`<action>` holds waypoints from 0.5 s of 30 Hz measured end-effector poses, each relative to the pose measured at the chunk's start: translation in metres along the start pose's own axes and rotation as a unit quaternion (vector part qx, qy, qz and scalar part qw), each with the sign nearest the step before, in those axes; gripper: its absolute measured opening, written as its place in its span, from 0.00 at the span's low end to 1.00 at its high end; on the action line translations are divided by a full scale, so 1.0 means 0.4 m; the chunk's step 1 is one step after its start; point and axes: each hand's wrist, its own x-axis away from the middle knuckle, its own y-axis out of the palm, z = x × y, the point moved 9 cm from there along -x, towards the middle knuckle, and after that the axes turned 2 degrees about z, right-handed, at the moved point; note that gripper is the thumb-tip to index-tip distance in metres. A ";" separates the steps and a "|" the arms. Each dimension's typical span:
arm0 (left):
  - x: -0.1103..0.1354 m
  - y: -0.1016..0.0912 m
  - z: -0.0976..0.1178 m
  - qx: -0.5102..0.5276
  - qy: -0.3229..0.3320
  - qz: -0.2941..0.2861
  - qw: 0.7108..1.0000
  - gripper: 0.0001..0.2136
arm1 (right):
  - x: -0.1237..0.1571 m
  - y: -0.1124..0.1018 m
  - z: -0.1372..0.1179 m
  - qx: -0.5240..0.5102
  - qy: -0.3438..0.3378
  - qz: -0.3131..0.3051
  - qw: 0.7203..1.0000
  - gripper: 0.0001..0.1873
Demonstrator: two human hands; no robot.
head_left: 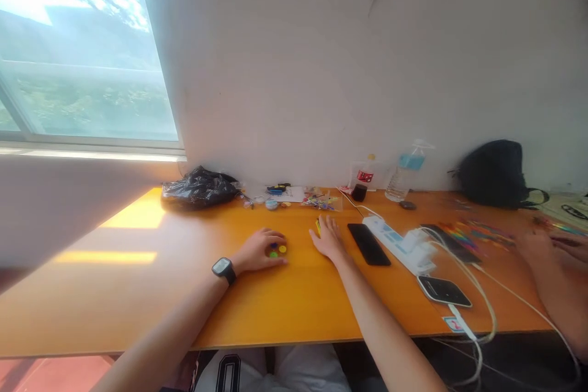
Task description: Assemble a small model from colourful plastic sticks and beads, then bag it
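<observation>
My left hand (258, 251), with a watch on its wrist, rests on the table with thumb and fingers apart, curved around a few small round pieces. Among these are a yellow disc (283, 249), a green disc (274, 255) and a dark blue disc (274, 245). To the right, my right hand (329, 239) lies on the wooden table (184, 294) with its fingers stretched forward and thumb apart. A small yellow object (318, 226) shows beside its index finger, partly hidden; its kind is unclear.
A black phone (369, 244) and a white power strip (397, 245) with cables lie right of my right hand. Behind are a black plastic bag (199, 188), small craft bits (321, 199) and bottles (399, 180). Another person's hands (535, 248) are at far right.
</observation>
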 end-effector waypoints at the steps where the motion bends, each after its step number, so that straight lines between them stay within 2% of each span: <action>1: -0.002 0.002 -0.007 -0.003 -0.002 0.006 1.000 0.20 | -0.002 0.007 0.013 0.009 0.012 -0.007 1.000 0.37; 3: -0.004 0.003 -0.032 -0.004 -0.022 0.028 0.999 0.14 | -0.001 0.023 0.006 0.000 0.002 -0.018 1.000 0.33; 6: -0.004 0.004 -0.066 -0.007 -0.047 0.049 0.998 0.12 | 0.011 0.043 -0.057 -0.077 -0.079 -0.032 0.993 0.28; 10: -0.004 0.001 -0.081 -0.002 -0.052 0.059 0.997 0.12 | 0.041 0.060 -0.137 -0.201 -0.170 -0.070 0.962 0.26; 12: -0.003 -0.002 -0.083 0.008 -0.054 0.066 0.996 0.11 | 0.050 0.057 -0.153 -0.244 -0.179 -0.074 0.950 0.26; 15: 0.001 -0.006 -0.092 0.017 -0.070 0.074 0.995 0.11 | 0.048 0.030 -0.153 -0.222 -0.170 -0.028 0.960 0.20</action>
